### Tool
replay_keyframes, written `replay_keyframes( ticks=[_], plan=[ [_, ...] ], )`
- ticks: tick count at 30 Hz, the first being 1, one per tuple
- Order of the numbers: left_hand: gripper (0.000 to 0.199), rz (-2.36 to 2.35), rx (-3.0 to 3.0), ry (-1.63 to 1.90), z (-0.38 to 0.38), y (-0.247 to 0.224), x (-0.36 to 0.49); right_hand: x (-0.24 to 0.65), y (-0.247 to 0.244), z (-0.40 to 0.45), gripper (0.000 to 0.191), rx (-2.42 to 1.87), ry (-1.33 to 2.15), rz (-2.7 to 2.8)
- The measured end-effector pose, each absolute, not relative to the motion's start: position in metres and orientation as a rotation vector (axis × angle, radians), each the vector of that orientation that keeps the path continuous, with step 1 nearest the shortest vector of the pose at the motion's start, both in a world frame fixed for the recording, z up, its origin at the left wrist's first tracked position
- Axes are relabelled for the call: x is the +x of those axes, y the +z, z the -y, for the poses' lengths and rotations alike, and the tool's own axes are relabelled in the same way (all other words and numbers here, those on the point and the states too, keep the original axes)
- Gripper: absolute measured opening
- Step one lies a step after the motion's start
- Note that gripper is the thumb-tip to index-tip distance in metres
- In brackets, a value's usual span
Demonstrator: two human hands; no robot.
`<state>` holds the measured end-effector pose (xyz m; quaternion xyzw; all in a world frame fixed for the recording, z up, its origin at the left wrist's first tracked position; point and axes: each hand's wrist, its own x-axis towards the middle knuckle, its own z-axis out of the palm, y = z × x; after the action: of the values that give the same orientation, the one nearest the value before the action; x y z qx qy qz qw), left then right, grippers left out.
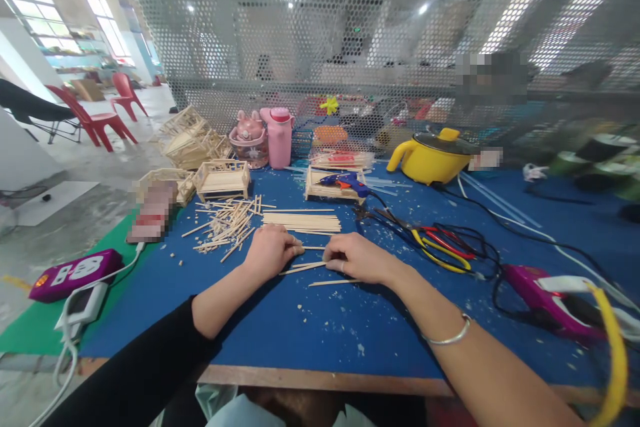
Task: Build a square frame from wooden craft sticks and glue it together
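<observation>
Several stick-built frames are seen in assembled form: a stack (193, 143) is set at the far left, one railed frame (223, 180) is placed in front of it, and another slatted frame (320, 188) is partly covered by a blue glue gun (345, 180). By judgement, only an early stage is reached for the sticks at hand, since no joint or finished shape is seen between the hands; lining up and joining are judged to be left undone there.

One thin stick (314, 248) is spanned between the hands, just above the blue tabletop (350, 340). Its one end is pinched by the left hand (270, 252). The right hand (357, 259) is curled at the other end; whether it is gripped or merely touched cannot be told. Loose sticks (306, 267) are laid just below, near the right fingers. A row of long sticks (303, 221) is lined up beyond, with a heap of short sticks (227, 223) scattered to its left.

No brand or wording can be read: the phone (154, 210) is pixelated, and only pale markings are shown on the purple box (75, 275).
</observation>
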<state>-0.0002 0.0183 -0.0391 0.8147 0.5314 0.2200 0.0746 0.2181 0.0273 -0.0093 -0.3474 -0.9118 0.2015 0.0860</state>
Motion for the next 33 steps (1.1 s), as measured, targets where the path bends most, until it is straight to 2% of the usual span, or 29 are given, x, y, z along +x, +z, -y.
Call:
replay_keyframes(
  ticks=[11, 16, 20, 25, 29, 33],
  plan=[
    [0.021, -1.506, 2.331, 0.65, -0.022, -0.042, -0.007, 0.216, -0.01, -0.026, 0.01, -1.057, 0.609, 2.725],
    [0.023, -1.398, 2.257, 0.707, -0.015, -0.032, -0.013, 0.224, -0.001, -0.025, 0.016, -1.107, 0.694, 2.68],
    [0.023, -1.435, 2.247, 0.707, -0.01, -0.029, -0.019, 0.237, 0.004, -0.032, 0.018, -1.235, 0.555, 2.565],
    [0.022, -1.519, 2.322, 0.609, -0.008, -0.031, -0.024, 0.251, 0.0, -0.042, 0.012, -1.468, 0.489, 2.527],
    [0.021, -1.516, 2.316, 0.591, -0.01, -0.033, -0.021, 0.245, -0.006, -0.042, 0.014, -1.458, 0.493, 2.563],
    [0.022, -1.536, 2.337, 0.598, -0.013, -0.033, -0.017, 0.235, -0.011, -0.04, 0.016, -1.47, 0.35, 2.568]
  ],
)
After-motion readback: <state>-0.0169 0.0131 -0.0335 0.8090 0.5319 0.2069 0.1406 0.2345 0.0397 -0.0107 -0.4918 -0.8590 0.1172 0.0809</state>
